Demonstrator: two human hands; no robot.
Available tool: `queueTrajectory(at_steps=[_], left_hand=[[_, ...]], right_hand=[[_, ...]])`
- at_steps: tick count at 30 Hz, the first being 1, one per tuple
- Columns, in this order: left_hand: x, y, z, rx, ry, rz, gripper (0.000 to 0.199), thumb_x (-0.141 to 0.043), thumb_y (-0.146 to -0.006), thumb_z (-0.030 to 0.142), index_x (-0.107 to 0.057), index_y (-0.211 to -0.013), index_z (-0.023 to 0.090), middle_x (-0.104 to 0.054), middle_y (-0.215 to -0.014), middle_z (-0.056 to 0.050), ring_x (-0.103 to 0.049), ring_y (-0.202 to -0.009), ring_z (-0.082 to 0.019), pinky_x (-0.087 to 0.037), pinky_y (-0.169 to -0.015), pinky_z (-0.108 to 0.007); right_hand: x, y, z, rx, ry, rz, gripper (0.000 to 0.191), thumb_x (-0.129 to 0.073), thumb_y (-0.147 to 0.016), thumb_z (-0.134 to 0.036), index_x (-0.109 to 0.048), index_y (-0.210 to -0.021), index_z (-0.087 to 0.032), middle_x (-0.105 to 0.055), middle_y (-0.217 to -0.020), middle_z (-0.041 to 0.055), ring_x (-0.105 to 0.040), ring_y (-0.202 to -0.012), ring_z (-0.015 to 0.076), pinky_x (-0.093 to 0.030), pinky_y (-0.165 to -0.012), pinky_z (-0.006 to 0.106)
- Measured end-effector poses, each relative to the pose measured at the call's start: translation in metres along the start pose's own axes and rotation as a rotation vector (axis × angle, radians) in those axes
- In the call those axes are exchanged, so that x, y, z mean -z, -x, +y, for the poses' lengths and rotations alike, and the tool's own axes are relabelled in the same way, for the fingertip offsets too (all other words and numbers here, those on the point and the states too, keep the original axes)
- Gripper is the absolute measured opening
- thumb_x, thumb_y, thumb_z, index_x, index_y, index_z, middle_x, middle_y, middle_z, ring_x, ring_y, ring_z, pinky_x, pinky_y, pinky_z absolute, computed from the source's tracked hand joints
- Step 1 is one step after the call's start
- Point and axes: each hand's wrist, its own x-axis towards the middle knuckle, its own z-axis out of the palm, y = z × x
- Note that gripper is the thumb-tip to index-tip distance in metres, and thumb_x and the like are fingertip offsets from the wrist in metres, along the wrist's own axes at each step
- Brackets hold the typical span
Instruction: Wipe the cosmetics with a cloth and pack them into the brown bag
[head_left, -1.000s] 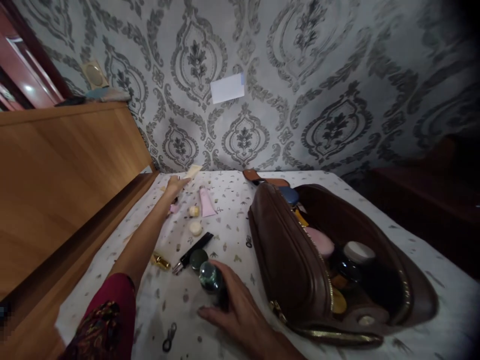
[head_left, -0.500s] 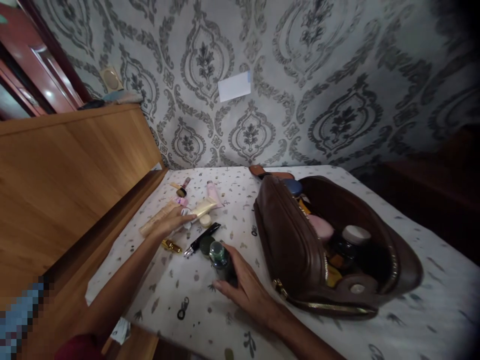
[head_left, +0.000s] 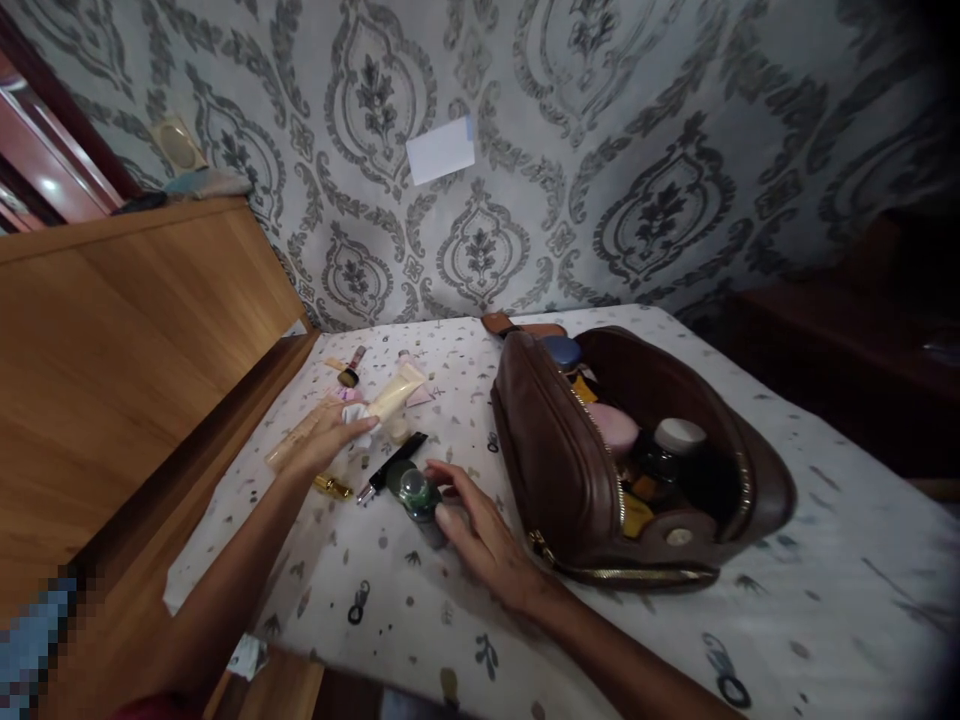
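Note:
My right hand (head_left: 484,540) is beside a small dark green bottle (head_left: 418,497) with a clear cap, its thumb and fingers apart around the bottle's right side. At the left, my left hand (head_left: 326,440) has its fingers on the white cap end of a cream tube (head_left: 395,392). Under and beside that hand lies a beige tube (head_left: 294,436). A black pen-like tube (head_left: 394,466) and a small gold item (head_left: 332,487) lie between the hands. An open brown bag (head_left: 555,450) stands to the right, holding a jar with a white lid (head_left: 679,437) and a pink item (head_left: 613,428).
A brush (head_left: 349,375) and a pink tube (head_left: 418,388) lie farther back on the patterned white cloth (head_left: 420,620). A brown strap (head_left: 517,325) lies behind the bag. Wooden panel (head_left: 150,300) at left; patterned wall behind.
My right hand has loosened its fingers from round the green bottle, which now stands on the cloth. The whole view has shifted slightly; my left hand stays near the cream tube.

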Motion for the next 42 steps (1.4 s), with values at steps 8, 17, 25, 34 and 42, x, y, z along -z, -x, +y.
queueTrajectory(at_steps=[8,17,25,34,42], left_hand=[[-0.026,0.063,0.012,0.063,0.158,-0.027,0.045,-0.077,-0.069,0.055,-0.065,-0.089,0.016,-0.057,-0.063,0.003,-0.049,-0.054,-0.011,-0.039,-0.051,-0.021],[-0.032,0.091,0.013,0.259,0.362,0.285,0.057,-0.086,-0.047,0.056,-0.062,-0.080,0.017,-0.060,-0.059,0.003,-0.054,-0.051,-0.012,-0.041,-0.044,-0.018],[-0.040,0.131,0.007,0.185,0.182,0.266,0.071,-0.087,-0.043,0.058,-0.070,-0.099,0.019,-0.073,-0.081,-0.003,-0.066,-0.069,-0.022,-0.054,-0.058,-0.027],[-0.072,0.153,0.021,0.083,0.129,0.213,0.069,-0.081,-0.054,0.067,-0.070,-0.103,0.020,-0.073,-0.087,-0.003,-0.065,-0.087,-0.025,-0.054,-0.078,-0.029],[-0.068,0.157,-0.017,-0.184,-0.339,0.184,0.058,-0.066,-0.074,0.064,-0.066,-0.110,0.018,-0.071,-0.113,-0.008,-0.061,-0.115,-0.032,-0.046,-0.103,-0.040]], right_hand=[[-0.011,-0.001,0.005,-0.011,0.142,-0.069,0.061,-0.077,-0.078,-0.024,-0.052,-0.134,-0.018,-0.061,-0.127,0.0123,-0.055,-0.120,0.0268,-0.043,-0.104,0.044],[-0.016,-0.042,0.013,-0.190,0.220,0.208,0.045,-0.078,-0.078,-0.027,-0.057,-0.118,-0.022,-0.065,-0.106,0.0049,-0.061,-0.100,0.0234,-0.047,-0.086,0.034],[-0.019,-0.036,0.020,-0.233,0.175,0.233,0.051,-0.075,-0.078,-0.022,-0.054,-0.124,-0.020,-0.062,-0.118,0.0103,-0.058,-0.112,0.0273,-0.046,-0.095,0.038],[-0.017,0.017,-0.020,0.131,0.146,0.344,0.021,-0.047,-0.090,-0.020,-0.055,-0.109,-0.018,-0.061,-0.107,0.0100,-0.055,-0.104,0.0239,-0.044,-0.098,0.040],[-0.030,0.014,-0.014,-0.011,-0.346,0.109,0.032,-0.048,-0.095,-0.041,-0.057,-0.111,-0.015,-0.063,-0.094,0.0051,-0.058,-0.081,0.0180,-0.049,-0.075,0.029]])
